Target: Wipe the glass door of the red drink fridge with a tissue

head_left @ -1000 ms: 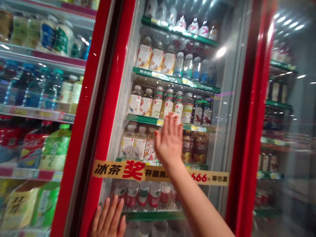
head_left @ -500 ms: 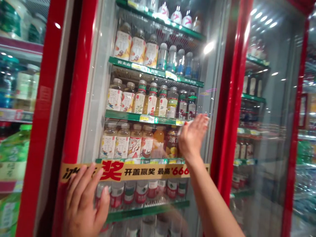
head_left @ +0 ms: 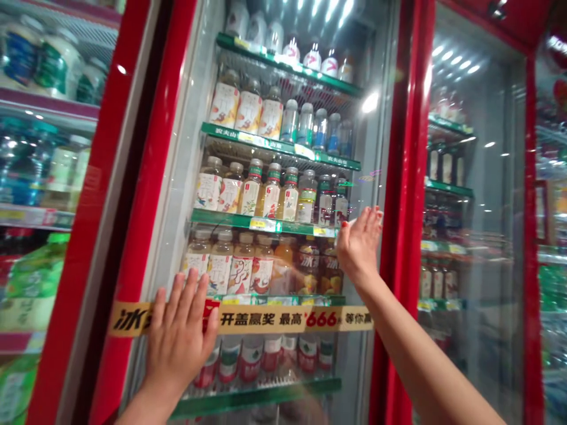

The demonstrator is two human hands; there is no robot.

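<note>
Now higher, left hand (head_left: 181,330), fingers outstretched, has banner (head_left: 274,320) behind it; right hand (head_left: 359,245), grip unclear, shares that glass door (head_left: 365,133).

We hold our left grip (head_left: 181,336) flat before the tan banner (head_left: 270,319) on the glass door (head_left: 374,141), our right grip (head_left: 361,245) near its right edge, bottles (head_left: 271,193) shelved behind.

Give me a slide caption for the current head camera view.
Left hand over a tan banner, right hand near the glass door's right edge, bottles shelved behind.
</note>
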